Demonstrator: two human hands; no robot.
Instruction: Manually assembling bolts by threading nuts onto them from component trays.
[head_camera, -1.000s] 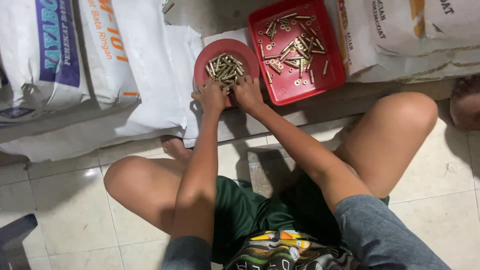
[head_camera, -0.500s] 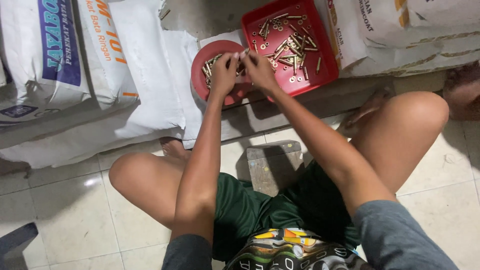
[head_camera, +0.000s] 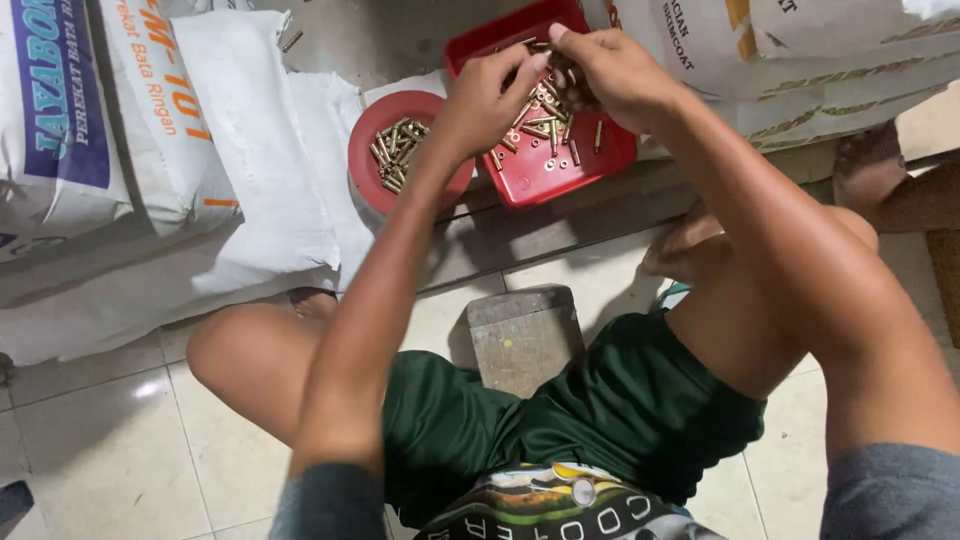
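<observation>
Brass pins in red tray (head_camera: 610, 160) — both hands moved here from round lid (head_camera: 365, 165), left hand (head_camera: 490, 100) and right hand (head_camera: 615, 70) pinching pins.

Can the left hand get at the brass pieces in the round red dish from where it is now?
Probably yes. The left hand hovers over the square red tray, right beside the round red dish. The brass pieces lie uncovered in the dish, and nothing stands between them and the hand.

I see open tiled floor (head_camera: 90, 440) on my left; ahead, stacked sacks (head_camera: 130, 120) wall in the red tray (head_camera: 560, 175) and round red lid (head_camera: 365, 165).
</observation>
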